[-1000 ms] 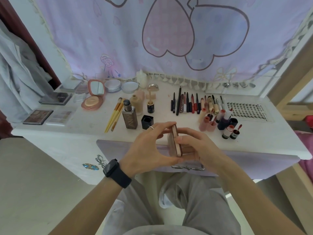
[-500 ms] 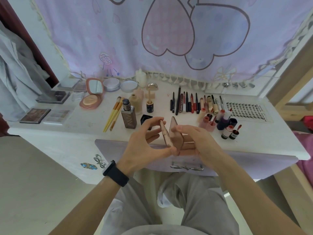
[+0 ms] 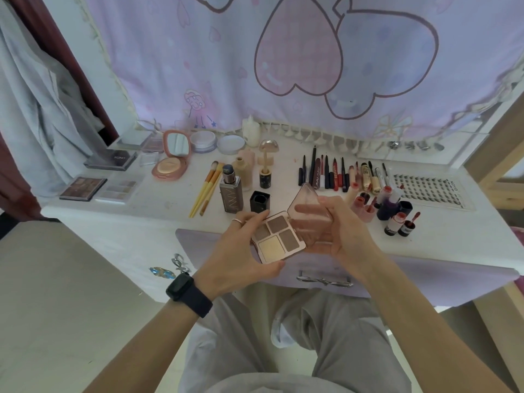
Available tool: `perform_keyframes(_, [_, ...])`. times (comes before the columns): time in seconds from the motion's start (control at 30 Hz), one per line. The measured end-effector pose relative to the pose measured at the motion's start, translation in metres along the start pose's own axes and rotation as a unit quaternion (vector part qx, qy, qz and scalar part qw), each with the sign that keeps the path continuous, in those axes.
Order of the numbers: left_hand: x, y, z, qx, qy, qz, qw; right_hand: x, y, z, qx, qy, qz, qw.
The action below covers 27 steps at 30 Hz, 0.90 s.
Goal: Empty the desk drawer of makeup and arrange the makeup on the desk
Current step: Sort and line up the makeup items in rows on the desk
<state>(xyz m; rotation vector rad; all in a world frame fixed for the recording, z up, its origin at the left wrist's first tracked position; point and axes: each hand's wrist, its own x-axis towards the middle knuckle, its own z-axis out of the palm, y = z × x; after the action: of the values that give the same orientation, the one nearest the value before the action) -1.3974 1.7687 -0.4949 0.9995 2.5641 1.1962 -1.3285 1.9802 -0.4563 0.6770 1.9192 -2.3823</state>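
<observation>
Two hands hold an open four-pan palette (image 3: 279, 239) at the front edge of the desk (image 3: 136, 222), above the drawer (image 3: 411, 279), the left hand (image 3: 241, 259) gripping its pan half, the right hand (image 3: 350, 236) gripping its tinted lid (image 3: 310, 214)

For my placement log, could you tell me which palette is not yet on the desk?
The four-pan palette, held open between the left hand and right hand; the other palettes lie flat at the left end of the desk.
</observation>
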Motion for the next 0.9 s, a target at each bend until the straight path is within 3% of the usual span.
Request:
perform_keyframes(0.37, [-0.010, 0.006, -0.005, 0.068, 0.035, 0.018, 0.997, -0.003, 0.003, 0.006, 0.073, -0.036, 0.024, 0.996])
perform_keyframes(0.8, [-0.038, 0.008, -0.032, 0.119, -0.020, -0.057, 0.991, -0.001, 0.013, 0.033, -0.065, -0.117, 0.000, 0.991])
perform_keyframes(0.9, [-0.055, 0.003, -0.041, 0.124, 0.004, -0.081, 0.989, 0.001, 0.016, 0.036, -0.133, -0.066, -0.059, 0.987])
